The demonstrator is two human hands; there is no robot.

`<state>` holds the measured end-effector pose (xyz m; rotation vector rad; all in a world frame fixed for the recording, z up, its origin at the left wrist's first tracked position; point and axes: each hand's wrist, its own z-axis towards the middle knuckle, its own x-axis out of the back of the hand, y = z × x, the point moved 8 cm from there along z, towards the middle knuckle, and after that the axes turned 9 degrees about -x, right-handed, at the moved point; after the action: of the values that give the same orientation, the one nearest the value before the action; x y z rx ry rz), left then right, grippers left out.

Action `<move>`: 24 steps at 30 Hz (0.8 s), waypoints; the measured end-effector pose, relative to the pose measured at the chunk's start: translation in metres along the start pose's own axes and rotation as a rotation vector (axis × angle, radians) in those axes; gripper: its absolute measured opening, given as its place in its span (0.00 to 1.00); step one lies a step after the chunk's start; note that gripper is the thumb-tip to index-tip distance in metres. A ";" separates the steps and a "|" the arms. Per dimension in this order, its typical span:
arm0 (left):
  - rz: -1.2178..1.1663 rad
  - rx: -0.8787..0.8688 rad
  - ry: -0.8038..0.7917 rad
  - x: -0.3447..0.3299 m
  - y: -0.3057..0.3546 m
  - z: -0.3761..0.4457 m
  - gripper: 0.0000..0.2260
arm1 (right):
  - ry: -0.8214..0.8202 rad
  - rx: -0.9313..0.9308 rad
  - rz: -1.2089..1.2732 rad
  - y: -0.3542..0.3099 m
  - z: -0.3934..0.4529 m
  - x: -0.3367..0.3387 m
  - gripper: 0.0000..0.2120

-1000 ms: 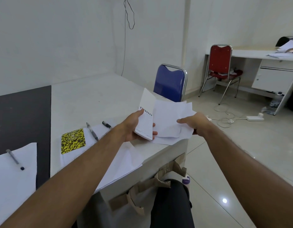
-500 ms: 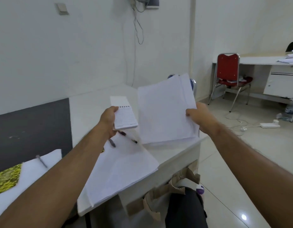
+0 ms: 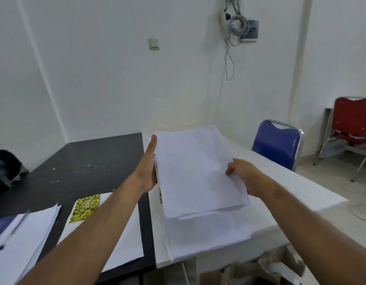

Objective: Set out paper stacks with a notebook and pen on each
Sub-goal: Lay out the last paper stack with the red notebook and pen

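Observation:
A held stack of white paper [image 3: 194, 171] hovers over the white table [image 3: 291, 188]. My left hand [image 3: 148, 167] grips its left edge, thumb straight along the side, fingers hidden underneath; a thin notepad edge shows just under the sheets there. My right hand [image 3: 241, 175] pinches the right edge. Below lies another paper stack [image 3: 210, 235], with a sliver of a yellow-black notebook [image 3: 160, 197] peeking out under the held sheets. On the black table [image 3: 85, 161], a paper stack [image 3: 124, 243] carries a yellow-black notebook [image 3: 85, 208]. A third stack [image 3: 23, 254] at far left carries a pen [image 3: 13, 230] and a blue notebook [image 3: 1, 225].
A blue chair [image 3: 277, 145] stands behind the white table and a red chair [image 3: 351, 120] farther right. A black bag [image 3: 5, 169] sits at the black table's left edge. Torn cardboard [image 3: 260, 270] lies below the table front. Cables [image 3: 229, 58] hang on the wall.
My view has swung left. The sheets in my right hand came down flat and my left hand now holds them too; the small notepad is covered by them.

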<state>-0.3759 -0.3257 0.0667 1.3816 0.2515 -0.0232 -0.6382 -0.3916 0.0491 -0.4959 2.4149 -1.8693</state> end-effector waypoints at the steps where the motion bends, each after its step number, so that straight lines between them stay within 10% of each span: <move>1: 0.030 0.000 0.049 0.005 -0.001 -0.001 0.32 | -0.008 -0.013 0.010 0.003 0.002 -0.007 0.08; 8: 0.178 -0.143 0.314 0.053 0.014 -0.020 0.21 | -0.293 0.018 -0.031 -0.001 0.022 -0.069 0.17; 15: 0.172 -0.108 0.463 0.092 0.036 -0.030 0.11 | -0.205 0.105 -0.099 -0.025 0.021 -0.063 0.13; 24: -0.027 -0.077 0.401 0.108 0.029 -0.031 0.14 | -0.368 0.016 -0.260 -0.021 0.009 -0.070 0.14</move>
<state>-0.2709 -0.2759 0.0693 1.2975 0.5989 0.2413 -0.5650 -0.3855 0.0559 -1.0914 2.1745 -1.6920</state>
